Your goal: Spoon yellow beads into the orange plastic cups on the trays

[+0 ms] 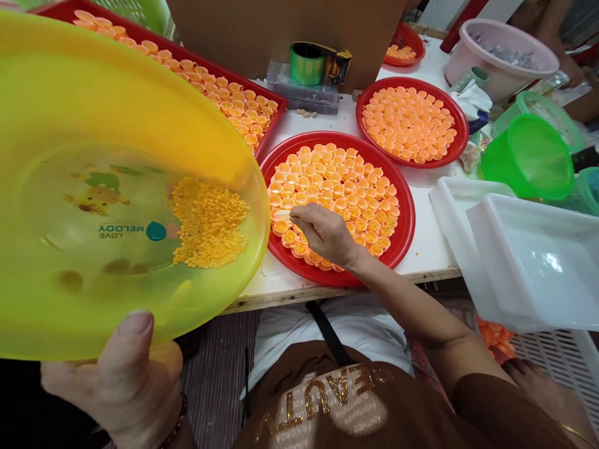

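Observation:
My left hand (126, 374) grips the lower rim of a large yellow plastic basin (140, 112), thumb on the near side. The basin is tilted, and small yellow pellets (210, 224) lie heaped at its right side. Over a round red tray (406, 218), the fingers of my right hand (330, 236) are pinched on a pale, spoon-like piece (282, 214), mostly hidden by the hand. Small orange cups (327, 168) stand packed together in this tray. Several cups nearer me hold yellow pellets; what lies in the far ones is hard to tell.
Another round red tray (462, 125) of orange cups stands behind to the right; a rectangular red tray (276, 121) is at back left. White bins (538, 249) and a green basket (528, 159) occupy the right. Tape (306, 64) sits before cardboard (281, 25).

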Demonstrator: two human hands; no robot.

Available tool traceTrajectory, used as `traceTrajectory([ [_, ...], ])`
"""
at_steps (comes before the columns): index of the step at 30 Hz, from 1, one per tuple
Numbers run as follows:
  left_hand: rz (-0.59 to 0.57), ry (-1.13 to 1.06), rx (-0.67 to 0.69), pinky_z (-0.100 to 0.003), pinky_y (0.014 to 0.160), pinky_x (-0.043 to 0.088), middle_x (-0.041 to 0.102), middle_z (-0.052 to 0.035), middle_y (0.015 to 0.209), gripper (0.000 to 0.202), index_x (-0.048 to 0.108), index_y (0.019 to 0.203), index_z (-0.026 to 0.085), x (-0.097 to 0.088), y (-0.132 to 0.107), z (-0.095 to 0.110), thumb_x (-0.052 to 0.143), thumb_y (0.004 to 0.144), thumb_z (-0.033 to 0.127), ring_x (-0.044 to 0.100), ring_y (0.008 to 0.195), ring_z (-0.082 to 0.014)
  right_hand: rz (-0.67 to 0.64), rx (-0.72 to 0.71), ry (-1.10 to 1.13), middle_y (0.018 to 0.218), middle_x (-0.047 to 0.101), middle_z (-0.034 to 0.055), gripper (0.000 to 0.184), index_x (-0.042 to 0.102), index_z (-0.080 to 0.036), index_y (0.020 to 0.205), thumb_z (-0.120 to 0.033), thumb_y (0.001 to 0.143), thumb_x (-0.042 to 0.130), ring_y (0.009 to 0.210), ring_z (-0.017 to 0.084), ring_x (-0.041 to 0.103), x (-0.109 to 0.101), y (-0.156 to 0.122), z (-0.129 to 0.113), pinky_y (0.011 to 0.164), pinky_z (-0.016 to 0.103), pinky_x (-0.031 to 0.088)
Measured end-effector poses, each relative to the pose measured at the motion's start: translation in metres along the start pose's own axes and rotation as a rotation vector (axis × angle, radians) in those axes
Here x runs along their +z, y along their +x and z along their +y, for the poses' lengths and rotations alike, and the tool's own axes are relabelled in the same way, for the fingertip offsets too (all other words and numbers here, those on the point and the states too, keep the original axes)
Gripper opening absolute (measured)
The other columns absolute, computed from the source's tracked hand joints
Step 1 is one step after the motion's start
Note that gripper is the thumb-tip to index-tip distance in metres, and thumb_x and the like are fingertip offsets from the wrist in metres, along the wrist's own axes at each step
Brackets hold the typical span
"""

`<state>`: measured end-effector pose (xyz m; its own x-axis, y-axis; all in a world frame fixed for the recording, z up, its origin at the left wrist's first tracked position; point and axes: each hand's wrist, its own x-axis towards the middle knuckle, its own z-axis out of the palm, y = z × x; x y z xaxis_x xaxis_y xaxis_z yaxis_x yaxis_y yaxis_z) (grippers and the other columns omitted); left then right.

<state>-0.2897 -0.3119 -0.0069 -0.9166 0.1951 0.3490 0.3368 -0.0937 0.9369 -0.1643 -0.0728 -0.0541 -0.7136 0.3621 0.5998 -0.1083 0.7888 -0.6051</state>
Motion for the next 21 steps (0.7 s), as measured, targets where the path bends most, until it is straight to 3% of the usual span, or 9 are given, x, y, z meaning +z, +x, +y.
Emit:
traceTrajectory([
  [3, 0.019, -0.071, 0.033, -0.065, 0.118, 0.044, 0.073, -0.0047, 0.101, 0.042, 0.076, 0.1, 0.021, -0.004, -0.002, -0.001, 0.083, 0.061, 0.033, 0.068, 0.119, -0.0361, 0.069, 0.067, 0.019, 0.09, 0.072, 0.0062, 0.016, 0.067, -0.019, 0.099, -0.025, 0.105, 0.054, 0.081, 0.016, 0.067, 0.004, 0.008, -0.021, 0.077, 0.031, 0.057],
  [5, 0.001, -0.078, 0.011, -0.063, 0.115, 0.047, 0.074, -0.0042, 0.099, 0.04, 0.077, 0.1, 0.021, -0.007, -0.002, 0.003, 0.086, 0.062, 0.032, 0.071, 0.112, -0.0333, 0.042, 0.176, 0.062, 0.083, 0.071, 0.0041, 0.014, 0.066, -0.019, 0.093, -0.024, 0.102, 0.057, 0.075, 0.015, 0.066, 0.012, 0.016, -0.035, 0.073, 0.03, 0.056],
  [11, -0.062, -0.009, -0.05, -0.047, 0.1, 0.059, 0.075, -0.0067, 0.099, 0.047, 0.077, 0.105, 0.016, -0.016, 0.002, 0.017, 0.088, 0.063, 0.035, 0.073, 0.1, -0.0277, -0.105, 0.852, 0.603, 0.066, 0.067, -0.0019, 0.014, 0.063, -0.018, 0.085, -0.028, 0.095, 0.063, 0.05, 0.01, 0.059, 0.049, 0.034, -0.057, 0.046, 0.021, 0.048],
  [13, -0.072, -0.019, -0.077, -0.045, 0.099, 0.059, 0.075, -0.0064, 0.099, 0.05, 0.076, 0.109, 0.017, -0.018, 0.002, 0.016, 0.088, 0.064, 0.035, 0.073, 0.1, -0.0272, -0.087, 0.969, 0.772, 0.066, 0.068, -0.0015, 0.015, 0.063, -0.018, 0.084, -0.029, 0.092, 0.068, 0.049, 0.01, 0.059, 0.05, 0.035, -0.057, 0.043, 0.02, 0.048],
  [17, -0.056, -0.002, -0.078, -0.051, 0.105, 0.056, 0.074, -0.0054, 0.098, 0.046, 0.077, 0.107, 0.018, -0.015, 0.002, 0.011, 0.086, 0.065, 0.035, 0.073, 0.103, -0.0291, 0.008, 1.006, 0.917, 0.066, 0.069, -0.0011, 0.021, 0.063, -0.017, 0.083, -0.033, 0.084, 0.077, 0.049, 0.009, 0.058, 0.026, 0.033, -0.046, 0.041, 0.019, 0.048],
  [21, -0.029, -0.066, -0.004, -0.06, 0.118, 0.045, 0.073, -0.0036, 0.098, 0.036, 0.077, 0.097, 0.02, -0.003, 0.002, 0.01, 0.084, 0.063, 0.029, 0.071, 0.112, -0.0323, 0.085, 0.928, 0.796, 0.069, 0.069, -0.0004, 0.023, 0.065, -0.018, 0.086, -0.038, 0.087, 0.076, 0.052, 0.008, 0.058, -0.009, 0.026, -0.025, 0.044, 0.019, 0.049],
])
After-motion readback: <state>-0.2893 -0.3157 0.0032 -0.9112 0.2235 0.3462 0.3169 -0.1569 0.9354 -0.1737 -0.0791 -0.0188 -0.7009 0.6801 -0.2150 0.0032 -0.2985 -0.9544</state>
